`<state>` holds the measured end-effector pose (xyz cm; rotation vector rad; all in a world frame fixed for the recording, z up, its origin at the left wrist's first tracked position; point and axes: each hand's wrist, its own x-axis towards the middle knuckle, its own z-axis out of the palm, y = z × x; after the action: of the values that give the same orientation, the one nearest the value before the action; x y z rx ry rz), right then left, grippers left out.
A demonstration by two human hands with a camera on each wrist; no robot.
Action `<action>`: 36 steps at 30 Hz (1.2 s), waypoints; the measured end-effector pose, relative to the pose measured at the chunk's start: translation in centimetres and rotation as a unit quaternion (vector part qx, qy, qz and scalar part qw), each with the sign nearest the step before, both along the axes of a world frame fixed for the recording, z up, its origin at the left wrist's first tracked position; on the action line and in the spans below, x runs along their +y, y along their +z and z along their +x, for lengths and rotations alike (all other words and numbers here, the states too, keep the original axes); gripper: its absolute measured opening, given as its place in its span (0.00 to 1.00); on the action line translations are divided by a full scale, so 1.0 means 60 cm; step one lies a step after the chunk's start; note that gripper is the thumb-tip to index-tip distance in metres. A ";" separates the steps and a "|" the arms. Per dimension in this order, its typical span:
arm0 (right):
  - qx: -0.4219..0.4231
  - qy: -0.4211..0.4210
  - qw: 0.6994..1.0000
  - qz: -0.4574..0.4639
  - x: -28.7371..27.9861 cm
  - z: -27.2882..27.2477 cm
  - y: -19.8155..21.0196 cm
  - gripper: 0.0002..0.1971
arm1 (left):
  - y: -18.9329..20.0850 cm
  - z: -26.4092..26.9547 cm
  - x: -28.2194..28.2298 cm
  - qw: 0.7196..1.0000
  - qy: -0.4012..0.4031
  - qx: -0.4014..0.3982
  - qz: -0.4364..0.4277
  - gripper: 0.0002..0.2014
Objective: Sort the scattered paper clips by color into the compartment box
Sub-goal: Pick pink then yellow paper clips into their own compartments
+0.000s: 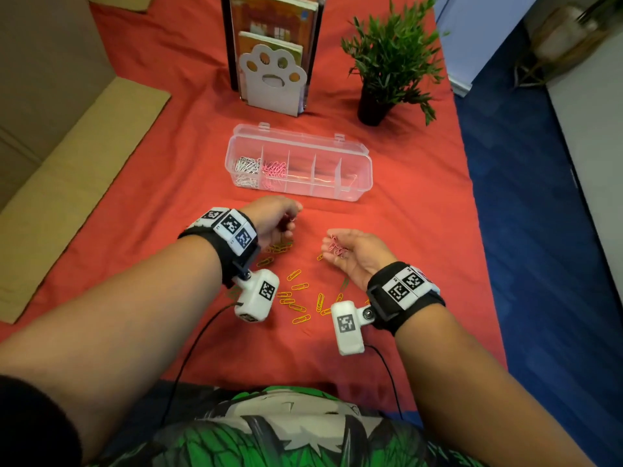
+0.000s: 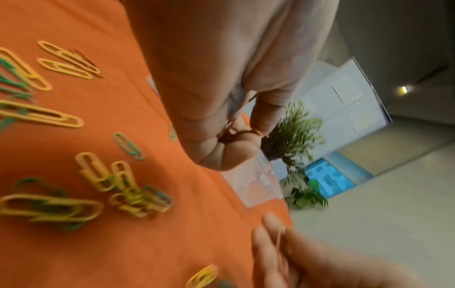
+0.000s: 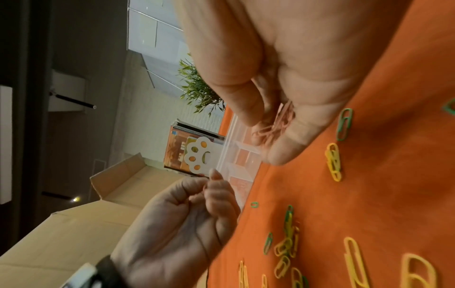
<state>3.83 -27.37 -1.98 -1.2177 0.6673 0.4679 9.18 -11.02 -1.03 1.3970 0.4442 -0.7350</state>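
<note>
The clear compartment box (image 1: 364,170) lies open on the red cloth, with white clips (image 1: 246,165) in its leftmost cell and pink clips (image 1: 274,170) in the cell beside it. My left hand (image 1: 292,220) hovers just in front of the box, fingers curled, pinching one pinkish-red clip (image 2: 242,133). To its right, my right hand (image 1: 337,242) is turned palm up and cupped round a bunch of pinkish-red clips (image 3: 273,124). Several yellow clips (image 1: 296,294) and a few green clips (image 3: 344,124) are scattered on the cloth under and between my wrists.
A book stand with a white paw-shaped end (image 1: 273,79) and a potted plant (image 1: 387,62) stand behind the box. A cardboard box (image 1: 50,129) lies along the left. The cloth's right edge (image 1: 472,197) drops to blue floor. Camera cables trail toward my body.
</note>
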 end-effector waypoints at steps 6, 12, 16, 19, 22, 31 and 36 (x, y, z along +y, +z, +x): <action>-0.032 0.022 0.999 -0.030 -0.012 0.014 0.012 0.12 | 0.039 0.054 0.006 0.996 0.037 0.014 -0.086 0.07; -0.004 0.036 0.997 -0.062 -0.023 0.011 0.006 0.13 | 0.048 0.071 0.004 0.994 0.054 0.035 -0.086 0.13; -0.002 0.073 0.991 -0.109 -0.023 0.012 0.003 0.16 | 0.063 0.092 0.005 0.989 0.121 0.029 -0.082 0.06; -0.009 0.090 0.985 -0.143 -0.025 0.018 0.003 0.17 | 0.067 0.115 0.021 0.984 0.171 0.016 -0.048 0.02; -0.011 0.093 0.983 -0.155 -0.021 0.025 0.004 0.15 | 0.058 0.135 0.032 0.984 0.179 0.005 -0.015 0.16; -0.065 0.103 0.969 -0.217 0.015 0.068 0.006 0.19 | 0.065 0.108 0.053 0.977 0.205 -0.050 -0.016 0.09; -0.150 0.119 0.938 -0.289 0.055 0.126 0.034 0.19 | 0.030 0.046 0.095 0.975 0.141 -0.123 0.120 0.11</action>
<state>11.39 -24.06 0.09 -1.8989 0.3997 0.2763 11.92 -5.32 0.77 1.5862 0.5339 -0.2779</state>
